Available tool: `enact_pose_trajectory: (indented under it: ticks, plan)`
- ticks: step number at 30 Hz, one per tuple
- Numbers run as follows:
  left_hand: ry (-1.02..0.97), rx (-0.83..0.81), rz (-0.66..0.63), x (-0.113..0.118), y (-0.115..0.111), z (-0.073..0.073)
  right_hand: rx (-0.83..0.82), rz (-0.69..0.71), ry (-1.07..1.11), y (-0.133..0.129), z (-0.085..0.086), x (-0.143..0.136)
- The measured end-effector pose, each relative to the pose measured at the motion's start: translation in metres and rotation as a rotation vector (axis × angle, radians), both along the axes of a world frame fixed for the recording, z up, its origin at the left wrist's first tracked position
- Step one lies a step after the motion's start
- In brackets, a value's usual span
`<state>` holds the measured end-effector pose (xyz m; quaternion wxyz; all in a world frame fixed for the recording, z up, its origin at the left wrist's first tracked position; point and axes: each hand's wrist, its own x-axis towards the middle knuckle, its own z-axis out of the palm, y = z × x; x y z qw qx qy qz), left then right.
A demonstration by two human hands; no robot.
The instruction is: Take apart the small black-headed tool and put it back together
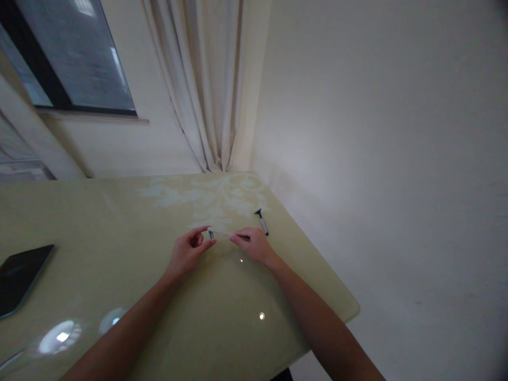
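Note:
Near the middle of the table, my left hand (189, 247) pinches a small teal-and-dark piece (211, 234) between thumb and forefinger. A thin pale stick-like thing (222, 232) runs from that piece to my right hand (254, 243), whose fingers are closed on its other end. The piece and the stick seem to touch; how they are joined is too small to tell. Just beyond my right hand, a razor (263, 224) with a grey handle and black head lies on the table.
The glossy yellowish table (190, 333) has a rounded right corner beside the wall (381, 159). A black tablet (21, 278) lies at the left. Behind the table hang curtains (206, 84) beside a window (83, 58).

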<state>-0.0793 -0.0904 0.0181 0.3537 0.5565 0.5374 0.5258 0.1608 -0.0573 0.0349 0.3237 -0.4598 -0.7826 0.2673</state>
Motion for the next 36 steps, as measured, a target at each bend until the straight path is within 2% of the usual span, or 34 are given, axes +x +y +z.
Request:
enact_pose_trajectory:
  ticks: [4,9,14,19,24,29,34,36]
  plan:
    - [-0.003,-0.001,-0.001,0.0008,0.0000,0.0006,0.011,-0.054,0.001,0.0003,-0.0004,0.0003]
    - [0.009,0.002,0.004,0.0001,0.0003,0.0002,0.020,-0.011,0.011,-0.0001,-0.0027,-0.0019]
    - [0.024,0.001,-0.006,-0.0008,0.0006,-0.0010,0.044,-0.081,-0.048,-0.0001,-0.0015,-0.0001]
    - [0.030,-0.004,0.000,-0.0019,0.0017,-0.0036,0.033,-0.005,0.000,-0.0022,-0.0022,-0.0037]
    - [0.040,-0.001,0.003,-0.0011,0.0005,-0.0014,0.013,-0.099,-0.005,0.0010,-0.0051,-0.0007]
    - [0.029,0.004,0.006,-0.0004,-0.0001,-0.0006,-0.006,0.009,0.040,0.0003,-0.0034,-0.0011]
    - [0.031,0.007,-0.002,-0.0012,0.0003,-0.0013,-0.028,-0.052,0.007,0.0024,-0.0036,0.0024]
    - [0.026,0.004,-0.004,-0.0013,0.0007,-0.0020,-0.034,-0.012,0.012,0.0030,-0.0035,0.0039]
